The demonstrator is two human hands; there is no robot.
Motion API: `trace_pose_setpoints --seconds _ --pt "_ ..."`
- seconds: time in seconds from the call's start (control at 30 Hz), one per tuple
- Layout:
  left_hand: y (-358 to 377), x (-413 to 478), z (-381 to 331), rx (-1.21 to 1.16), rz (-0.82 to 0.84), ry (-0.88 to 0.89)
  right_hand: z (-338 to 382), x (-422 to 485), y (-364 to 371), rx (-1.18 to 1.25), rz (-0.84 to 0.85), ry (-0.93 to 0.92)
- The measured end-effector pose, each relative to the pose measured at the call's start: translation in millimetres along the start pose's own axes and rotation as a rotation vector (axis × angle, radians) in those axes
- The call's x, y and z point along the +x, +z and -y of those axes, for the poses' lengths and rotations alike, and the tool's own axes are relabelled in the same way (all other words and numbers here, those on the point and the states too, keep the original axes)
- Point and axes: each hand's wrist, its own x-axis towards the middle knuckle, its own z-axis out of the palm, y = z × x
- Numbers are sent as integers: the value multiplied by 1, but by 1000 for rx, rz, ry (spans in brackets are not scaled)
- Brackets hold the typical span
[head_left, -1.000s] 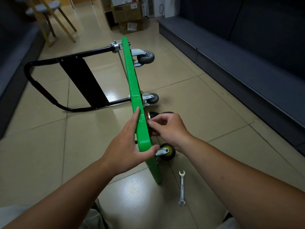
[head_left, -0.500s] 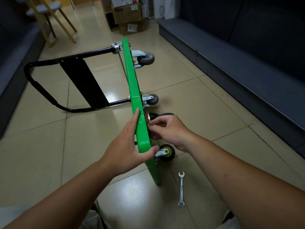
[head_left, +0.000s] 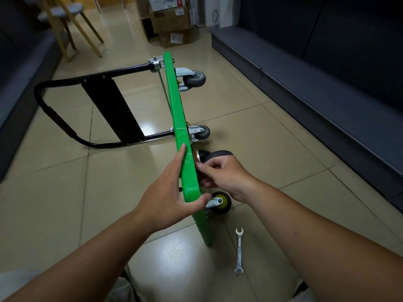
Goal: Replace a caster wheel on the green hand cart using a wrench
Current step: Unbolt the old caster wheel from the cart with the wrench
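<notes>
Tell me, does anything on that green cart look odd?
On the upended green cart deck, gripped by the left hand, the black brass-collared caster wheel the right hand pinches at its base matches neither the grey wheels beyond nor the yellow-hubbed wheel nearer; its fastening is hidden.

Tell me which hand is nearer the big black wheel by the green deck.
Right. The right hand sits against the black wheel, fingers pinching at its mount. The left hand holds the green deck by its edge on the other side, apart from the wheel.
</notes>
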Motion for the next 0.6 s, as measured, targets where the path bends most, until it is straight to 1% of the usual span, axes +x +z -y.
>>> trace_pose_setpoints --seconds 0.2,0.37,0.5,0.6 --pt "-1 0 -1 3 7 -13 1 1 0 96 13 -67" --pt "0 -1 -2 7 1 -9 -3 -1 12 96 -109 -102" --pt "-1 -1 -1 3 2 -5 -4 -3 10 130 -97 -45" --pt "0 -1 0 8 0 -6 -7 -4 8 88 -54 4"
